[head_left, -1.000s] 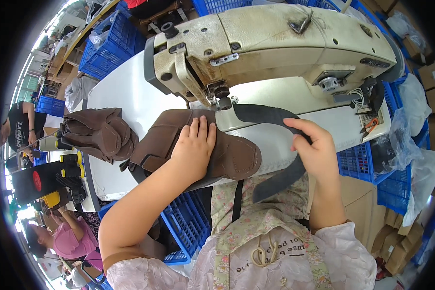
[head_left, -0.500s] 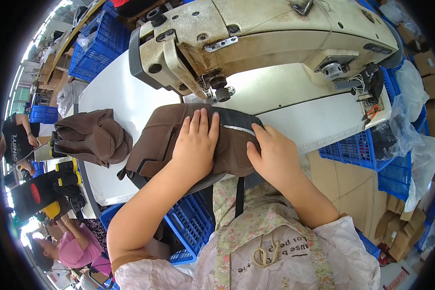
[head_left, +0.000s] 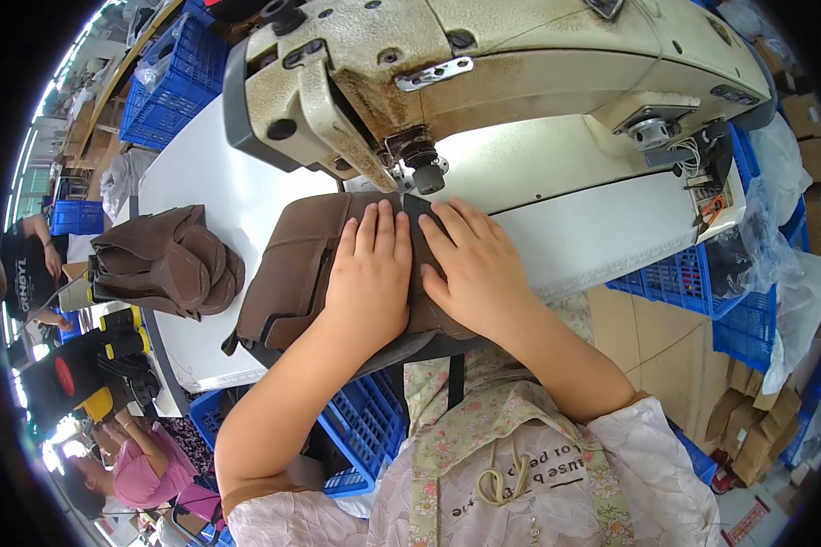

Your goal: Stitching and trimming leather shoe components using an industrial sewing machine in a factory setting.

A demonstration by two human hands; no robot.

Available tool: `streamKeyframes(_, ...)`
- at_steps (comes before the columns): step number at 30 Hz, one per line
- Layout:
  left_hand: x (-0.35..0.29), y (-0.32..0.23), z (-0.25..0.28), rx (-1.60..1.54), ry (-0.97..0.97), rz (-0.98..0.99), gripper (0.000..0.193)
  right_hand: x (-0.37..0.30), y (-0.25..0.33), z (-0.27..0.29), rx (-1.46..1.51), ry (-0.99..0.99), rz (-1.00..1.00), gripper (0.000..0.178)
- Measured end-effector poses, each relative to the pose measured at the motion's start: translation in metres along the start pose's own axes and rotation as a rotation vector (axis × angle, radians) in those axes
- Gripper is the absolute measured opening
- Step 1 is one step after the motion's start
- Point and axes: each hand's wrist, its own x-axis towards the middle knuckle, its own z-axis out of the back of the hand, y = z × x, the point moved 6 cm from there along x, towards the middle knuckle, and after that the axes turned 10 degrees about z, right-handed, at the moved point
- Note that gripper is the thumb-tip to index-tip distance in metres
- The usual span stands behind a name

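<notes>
A brown leather-like piece (head_left: 287,260), which looks like a boot upper, lies on the white table under the head of a cream sewing machine (head_left: 529,82). Its far edge reaches the presser foot area (head_left: 406,178), where a dark strip runs along it. My left hand (head_left: 369,278) rests flat on its middle, fingers straight and pointing at the machine. Beside it, my right hand (head_left: 476,273) lies palm down on the right part, fingers spread, covering much of the dark strip. The needle point cannot be made out.
Left on the white tabletop (head_left: 602,214) sits a pile of similar brown pieces (head_left: 169,264). Orange-handled snips (head_left: 710,213) lie at the machine's right end. Blue crates (head_left: 365,415) stand below the table and around it. Two other people (head_left: 150,465) are at the far left.
My right hand has shifted left and away from me, from gripping the piece's right edge to lying flat beside my left hand. My left hand stays flat on the piece.
</notes>
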Motion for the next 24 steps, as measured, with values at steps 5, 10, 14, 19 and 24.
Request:
streamKeyframes(5,0.0,0.008,0.002,-0.162,0.014,0.045,0.082,0.002,-0.008,-0.003,0.076,0.068,-0.041,0.05)
streamKeyframes(10,-0.003,0.01,0.003,-0.254,-0.02,0.011,0.082,0.008,-0.011,0.001,0.062,0.111,0.059,0.052)
streamKeyframes(14,-0.004,0.011,0.002,-0.303,-0.019,0.02,0.084,0.011,-0.009,0.001,0.045,0.15,0.067,0.05)
streamKeyframes(19,-0.004,0.009,0.002,-0.278,-0.03,0.006,0.083,0.009,-0.012,-0.001,0.07,0.175,0.063,0.05)
streamKeyframes(24,-0.004,0.009,0.001,-0.27,-0.025,0.007,0.083,0.009,-0.012,-0.001,0.062,0.173,0.088,0.048)
